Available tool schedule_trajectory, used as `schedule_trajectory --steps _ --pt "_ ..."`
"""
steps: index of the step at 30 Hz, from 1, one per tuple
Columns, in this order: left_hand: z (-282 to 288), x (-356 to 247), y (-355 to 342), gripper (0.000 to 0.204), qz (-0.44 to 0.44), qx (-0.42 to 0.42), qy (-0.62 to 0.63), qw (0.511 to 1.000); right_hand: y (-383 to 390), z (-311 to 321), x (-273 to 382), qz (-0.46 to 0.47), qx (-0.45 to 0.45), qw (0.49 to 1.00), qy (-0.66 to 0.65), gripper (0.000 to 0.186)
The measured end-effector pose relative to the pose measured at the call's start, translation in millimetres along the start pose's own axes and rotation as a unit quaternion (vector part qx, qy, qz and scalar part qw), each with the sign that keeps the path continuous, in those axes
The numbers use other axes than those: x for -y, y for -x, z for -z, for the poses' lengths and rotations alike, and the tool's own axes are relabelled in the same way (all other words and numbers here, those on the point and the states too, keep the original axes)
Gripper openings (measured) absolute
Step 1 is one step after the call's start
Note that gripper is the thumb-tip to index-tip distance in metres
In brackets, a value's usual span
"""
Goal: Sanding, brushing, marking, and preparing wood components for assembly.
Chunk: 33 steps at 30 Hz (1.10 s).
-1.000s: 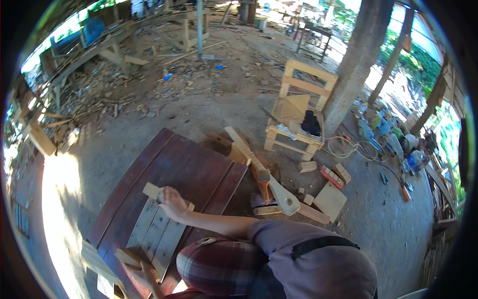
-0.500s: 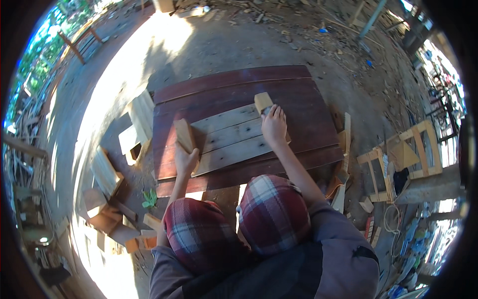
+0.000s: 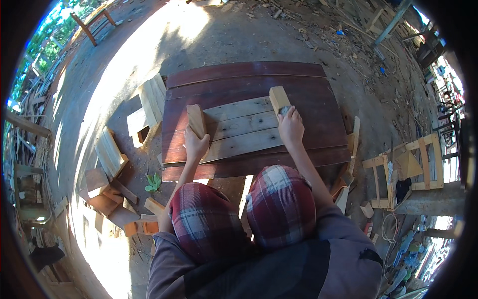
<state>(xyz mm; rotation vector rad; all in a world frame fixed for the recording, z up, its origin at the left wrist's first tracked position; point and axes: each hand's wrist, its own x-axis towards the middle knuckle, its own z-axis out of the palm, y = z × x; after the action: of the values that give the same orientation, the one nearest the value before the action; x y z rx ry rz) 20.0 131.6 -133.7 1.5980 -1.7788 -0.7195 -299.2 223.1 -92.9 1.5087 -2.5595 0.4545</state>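
We note the left hand (image 3: 195,144) closed on a pale wooden block (image 3: 196,120), its long axis running away from us. The right hand (image 3: 291,127) grips a second block (image 3: 279,98) likewise. Both blocks stand at the ends of the pale planks (image 3: 239,130).

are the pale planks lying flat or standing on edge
Flat. The three pale planks lie side by side, broad faces up, on the dark red boards.

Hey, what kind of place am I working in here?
Probably an open-air woodworking yard: offcut wood blocks litter the dirt ground, pale planks lie on dark boards, and an unfinished wooden frame stands nearby.
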Motion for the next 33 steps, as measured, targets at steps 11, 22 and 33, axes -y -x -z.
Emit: schedule_trajectory --steps 11,22,33 --pt "10 -10 -4 0.072 0.013 0.019 0.031 0.999 -17 -12 9 0.017 -0.061 0.998 0.021 0.061" --pt "10 -15 1 0.075 0.037 0.029 0.044 0.998 -136 -41 48 0.02 0.118 0.993 0.008 0.05" --pt "4 -10 6 0.077 0.037 0.018 0.044 0.998 -14 -22 7 -0.014 -0.032 0.999 0.03 0.065"
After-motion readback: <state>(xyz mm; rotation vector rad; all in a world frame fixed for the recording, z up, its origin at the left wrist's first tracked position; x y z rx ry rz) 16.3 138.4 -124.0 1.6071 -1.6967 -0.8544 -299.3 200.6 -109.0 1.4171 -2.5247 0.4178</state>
